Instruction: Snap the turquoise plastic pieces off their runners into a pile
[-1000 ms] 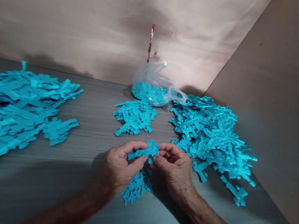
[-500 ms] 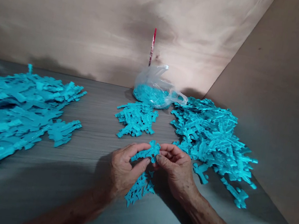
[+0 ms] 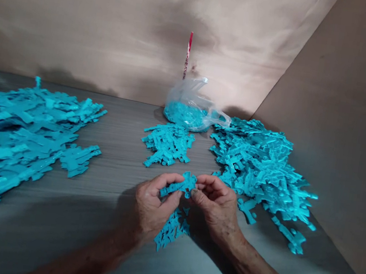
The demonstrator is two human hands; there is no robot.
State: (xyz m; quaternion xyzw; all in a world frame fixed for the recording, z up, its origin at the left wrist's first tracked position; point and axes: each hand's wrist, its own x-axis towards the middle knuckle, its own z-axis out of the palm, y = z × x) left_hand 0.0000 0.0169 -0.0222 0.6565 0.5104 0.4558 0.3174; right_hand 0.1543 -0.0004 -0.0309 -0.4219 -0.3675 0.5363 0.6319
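**One piece, two hands: a second of small adjustment**

Between the fingers of my left hand (image 3: 151,207) and those of my right hand (image 3: 220,208) I grasp one turquoise piece (image 3: 188,184), held above the table (image 3: 120,146). My left thumb and forefinger steady its long part; my right thumb and forefinger pinch its right edge. Whether a loose fragment lies between the right fingertips I cannot tell.

Compared with one second earlier, the change is slight: the piece looks a little darker, which I take as a small tilt in the light, and everything sits a shade further right in view, probably from a turn of my head. Both grips remain as they were, so I judge the handling of this piece to be unfinished.

The surroundings show no clear change. Small scraps (image 3: 171,230) lie just below my hands; a small heap (image 3: 170,144) lies beyond them, in front of a clear plastic bag (image 3: 190,99) with turquoise contents. A right-hand heap (image 3: 254,165) and a larger left-hand heap (image 3: 27,129) of similar turquoise pieces flank the work
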